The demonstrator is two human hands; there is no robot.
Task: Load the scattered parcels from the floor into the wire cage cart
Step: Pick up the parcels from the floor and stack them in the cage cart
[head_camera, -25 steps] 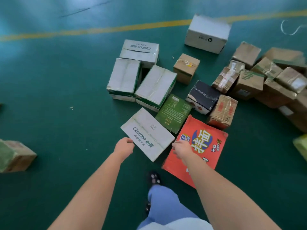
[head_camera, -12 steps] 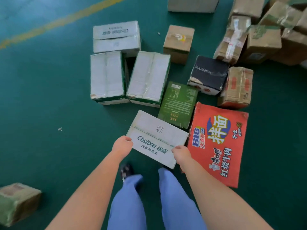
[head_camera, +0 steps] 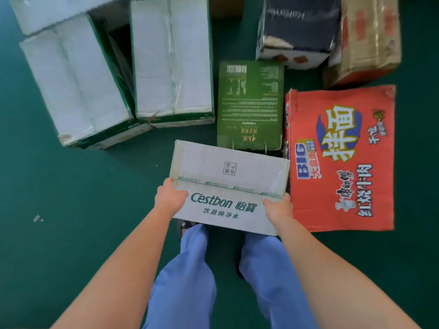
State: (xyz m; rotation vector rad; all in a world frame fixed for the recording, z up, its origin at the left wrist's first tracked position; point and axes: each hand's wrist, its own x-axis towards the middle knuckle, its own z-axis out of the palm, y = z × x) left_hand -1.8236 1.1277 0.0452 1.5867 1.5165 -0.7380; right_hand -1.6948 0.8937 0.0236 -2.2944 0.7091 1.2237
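Both my hands are on the Cestbon carton (head_camera: 228, 186), one at each short end, so its long axis runs straight across btwn them, left to right. My left hand (head_camera: 169, 198) wraps the left end, thumb over the printed face near the top edge; my right hand (head_camera: 278, 209) does the same on the right end. Fingers on both are curled round the ends & hidden behind the carton, so can't see how far under they reach. Carton sits directly in front of me, above my knees, tilted w/ the printed face toward me; can't tell if its far edge is on the floor (head_camera: 71, 210). Neither hand is nearer, grip looks even. Just past my right fingers lies the red noodle box (head_camera: 344, 162); beyond the carton's far edge, the green box (head_camera: 250, 103). Wire cage cart isn't in view, so I judge the next move needs a straight lift, then a turn to find it.
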